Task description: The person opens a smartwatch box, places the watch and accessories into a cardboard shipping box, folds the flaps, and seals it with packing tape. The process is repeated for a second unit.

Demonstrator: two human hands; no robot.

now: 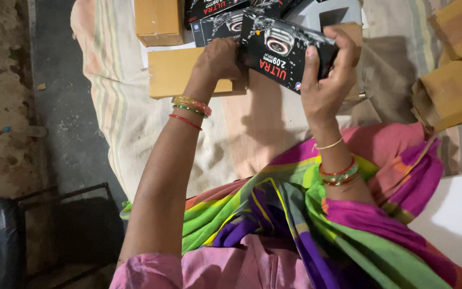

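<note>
Bottom of frame: my lap, bright multicoloured sari (295,225) in pink, green and purple. Above it, upper centre, both hands are on a black printed retail box (284,51) showing a watch picture. My left hand (217,59) is closed on the box's left end; my right hand (327,75) wraps the right end, fingers over the top edge, thumb along the front. The box is held tilted, off the surface.

Risk: the grip is at the ends only, and the glossy card could slip or twist out and drop onto the plain brown carton (175,72) just beneath the left hand. Squeezing could dent the corners.

Farther up, more black boxes (215,21) lie stacked close behind; a bump could shift them. Brown cartons (455,80) sit at right edge on the striped cloth (118,107).
</note>
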